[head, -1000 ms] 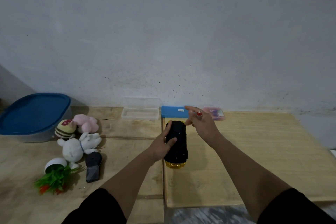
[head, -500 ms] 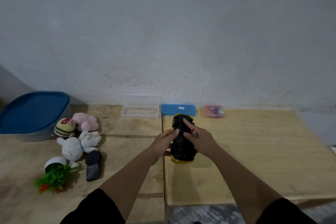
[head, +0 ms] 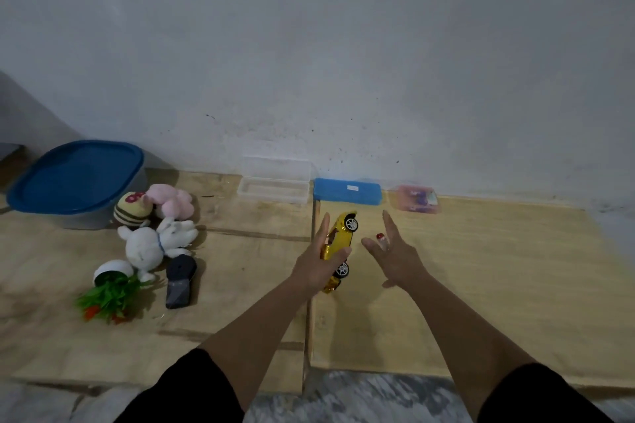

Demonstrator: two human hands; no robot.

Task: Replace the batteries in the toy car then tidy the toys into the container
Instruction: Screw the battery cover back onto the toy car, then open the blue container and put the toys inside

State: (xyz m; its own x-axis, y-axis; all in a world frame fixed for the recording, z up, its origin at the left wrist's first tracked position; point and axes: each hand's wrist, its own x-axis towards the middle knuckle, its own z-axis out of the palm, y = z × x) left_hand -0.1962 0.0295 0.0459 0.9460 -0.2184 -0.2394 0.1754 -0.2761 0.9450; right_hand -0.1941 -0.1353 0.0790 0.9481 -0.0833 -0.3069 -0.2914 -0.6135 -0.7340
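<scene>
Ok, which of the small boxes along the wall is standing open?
The clear plastic box, leftmost of the three: its lid is raised against the wall. The blue box and the pink-tinted box to its right are both shut.

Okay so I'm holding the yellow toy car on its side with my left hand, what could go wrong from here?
1. The left hand grips the yellow toy car alone, tilted above the wooden board; the right hand is open and apart, so the car might slip and drop.
2. The container is lidded, so toys cannot go in yet.
</scene>
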